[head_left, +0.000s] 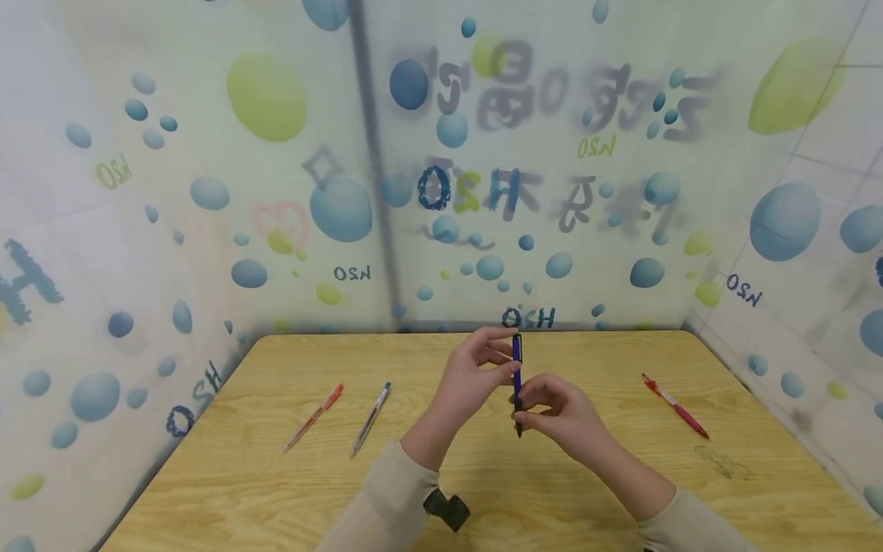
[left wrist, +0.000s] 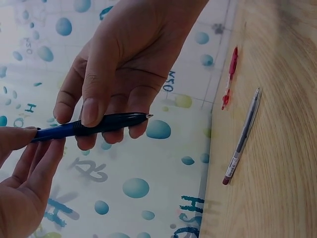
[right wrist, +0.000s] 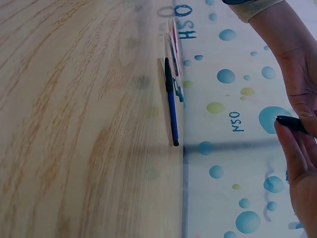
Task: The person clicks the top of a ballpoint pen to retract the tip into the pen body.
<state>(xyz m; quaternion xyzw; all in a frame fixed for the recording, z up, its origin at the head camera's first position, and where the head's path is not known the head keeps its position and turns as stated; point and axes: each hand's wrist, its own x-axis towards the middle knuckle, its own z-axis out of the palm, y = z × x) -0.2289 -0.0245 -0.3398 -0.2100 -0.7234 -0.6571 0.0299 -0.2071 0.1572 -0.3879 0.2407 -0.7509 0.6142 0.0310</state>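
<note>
Over the middle of the table, both hands hold a blue ballpoint pen (head_left: 517, 376) with a black grip, upright with its tip down. My left hand (head_left: 476, 373) pinches the upper barrel between thumb and fingers, one fingertip at the top end. Lower down, my right hand (head_left: 562, 414) grips the black part near the tip. In the left wrist view, the right thumb lies along the dark grip of the pen (left wrist: 89, 128), and a small metal tip shows. Only the dark tip end of the pen (right wrist: 292, 123) shows in the right wrist view.
On the wooden table (head_left: 276, 506) lie an orange-red pen (head_left: 313, 418), a clear pen with a blue end (head_left: 371, 419) and a red pen (head_left: 676, 406). The left wrist view shows a clear dark-ended pen (left wrist: 242, 136); the right wrist view, another blue pen (right wrist: 171, 101). A patterned curtain (head_left: 441, 253) stands behind.
</note>
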